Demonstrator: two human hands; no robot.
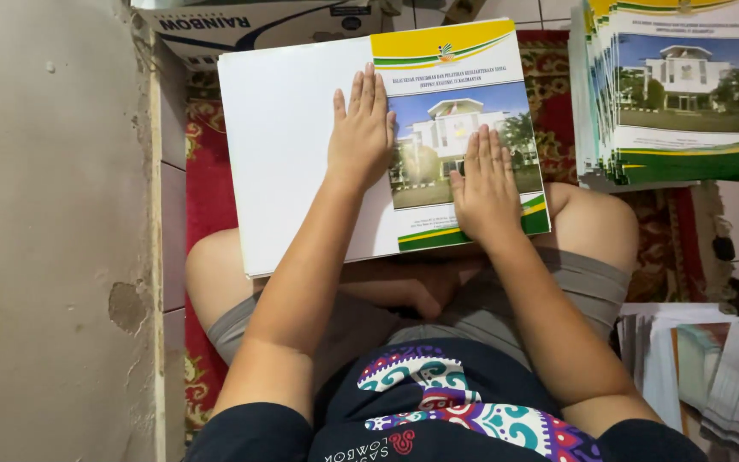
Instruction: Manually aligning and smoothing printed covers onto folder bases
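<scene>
Left hand (361, 128): we've got it flat, fingers spread, palm pressing the printed sheet (301, 145) near its middle fold.
Right hand (485, 184): flat too, gripping nothing, pressing the building photo.
Printed sheet: lies across our lap, over the red carpet (207, 188).
Stack of printed sheets (686, 94): to our right.

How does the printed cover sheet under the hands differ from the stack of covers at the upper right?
The cover sheet lies flat as an open spread on the lap, its left half blank white; the stack holds many covers piled on the floor. The left hand and right hand press the sheet; nothing touches the stack. Both show the same building photo with yellow-green bands.
</scene>
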